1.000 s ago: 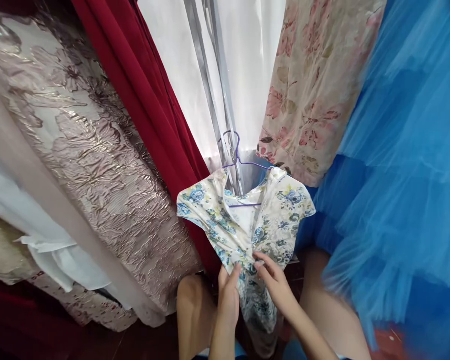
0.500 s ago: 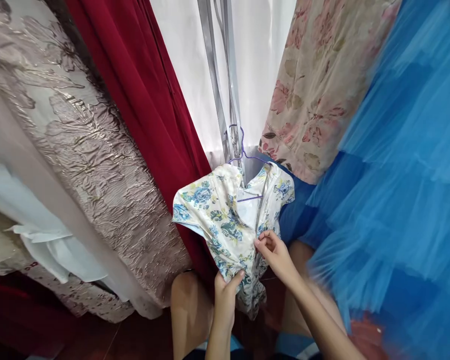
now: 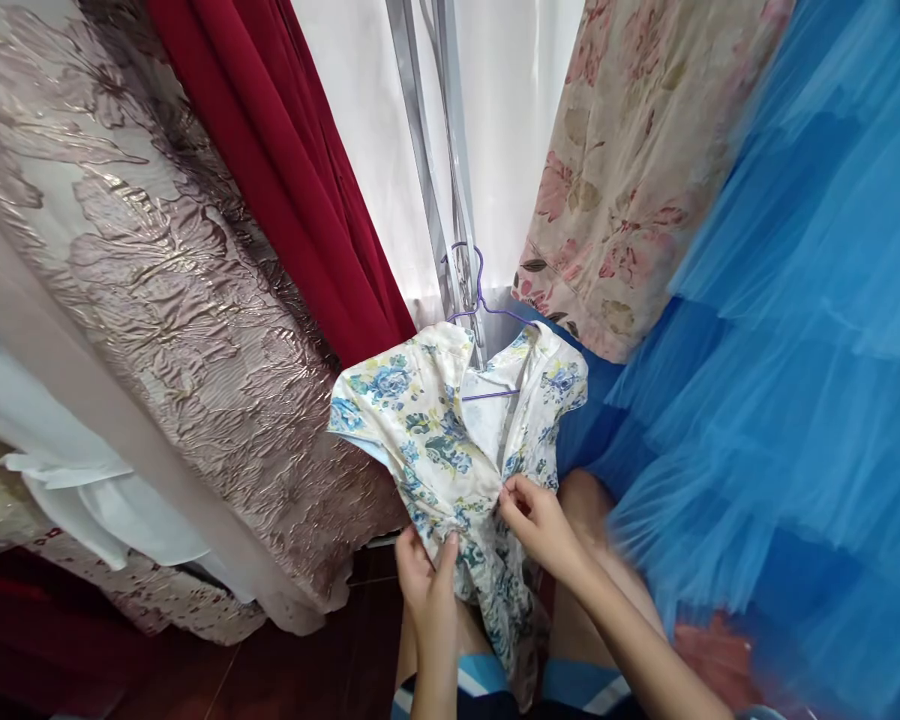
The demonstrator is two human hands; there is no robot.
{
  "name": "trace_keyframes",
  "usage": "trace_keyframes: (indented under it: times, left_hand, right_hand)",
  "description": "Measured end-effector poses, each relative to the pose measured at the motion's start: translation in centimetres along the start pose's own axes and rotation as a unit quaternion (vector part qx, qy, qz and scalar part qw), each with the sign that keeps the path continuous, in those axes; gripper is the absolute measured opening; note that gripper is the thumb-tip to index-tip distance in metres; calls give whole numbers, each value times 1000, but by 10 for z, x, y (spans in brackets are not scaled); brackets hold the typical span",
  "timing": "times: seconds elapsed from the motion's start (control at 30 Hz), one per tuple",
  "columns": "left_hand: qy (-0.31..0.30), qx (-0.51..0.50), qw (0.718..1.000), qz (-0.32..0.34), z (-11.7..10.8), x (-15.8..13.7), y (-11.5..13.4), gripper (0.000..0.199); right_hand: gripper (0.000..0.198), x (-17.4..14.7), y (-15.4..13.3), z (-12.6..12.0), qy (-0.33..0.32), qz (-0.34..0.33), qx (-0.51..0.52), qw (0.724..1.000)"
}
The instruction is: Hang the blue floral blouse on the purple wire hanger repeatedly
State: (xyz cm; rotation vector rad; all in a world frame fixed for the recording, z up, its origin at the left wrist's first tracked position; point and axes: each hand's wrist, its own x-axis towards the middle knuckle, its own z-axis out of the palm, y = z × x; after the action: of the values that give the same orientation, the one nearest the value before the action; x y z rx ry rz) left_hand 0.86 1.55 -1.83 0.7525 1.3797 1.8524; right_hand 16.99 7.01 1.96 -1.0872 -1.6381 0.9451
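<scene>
The flowery top [image 3: 435,430] is white, with blue flowers and green and yellow bits; it looks creased and has short sleeves; it is on a purple hanger [image 3: 481,285] in front of me; my right hand [image 3: 538,522] pinches its front edge, below the neck; my left hand [image 3: 429,578] holds its side; red cloth [image 3: 289,180] and frilly blue cloth [image 3: 757,400] hang nearby.

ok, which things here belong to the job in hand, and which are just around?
In hand:
blue-flowered garment, held by left hand and right hand
purple hanger inside it

Just around:
red fabric
blue tulle
pink-flowered fabric
raised-pattern fabric
white fabric
</scene>
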Motion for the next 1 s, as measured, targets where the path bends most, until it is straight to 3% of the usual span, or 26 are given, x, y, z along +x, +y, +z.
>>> trace_keyframes:
  times: [0.07,0.13,0.23,0.27,0.4,0.63,0.83,1.0]
  left_hand:
    - [71,81,983,146,-3,-2,-2,57]
    - [36,166,958,230,-1,-6,0,45]
    - [-130,228,938,227,13,-13,6,28]
    - [-160,227,936,216,20,-16,7,26]
    - [-163,190,942,222,40,-21,7,6]
    - [-188,209,924,258,31,-25,12,13]
    - [-247,233,900,272,39,-41,22,19]
    - [-304,268,876,262,53,-50,16,23]
  right_hand:
    - [17,-6,-2,-3,0,5,-23,1000]
    - [13,-13,-6,-8,-9,11,-33,999]
    - [11,-20,-19,-13,-38,3,-53,998]
    - [11,-22,-24,-15,-51,-5,-65,997]
    - [11,-20,-40,-26,-95,-43,-106,989]
    - [14,17,-47,-56,-94,-151,-206,962]
    - [14,95,-82,-77,70,-242,-280,926]
    - [11,148,-109,-95,170,-263,-302,900]
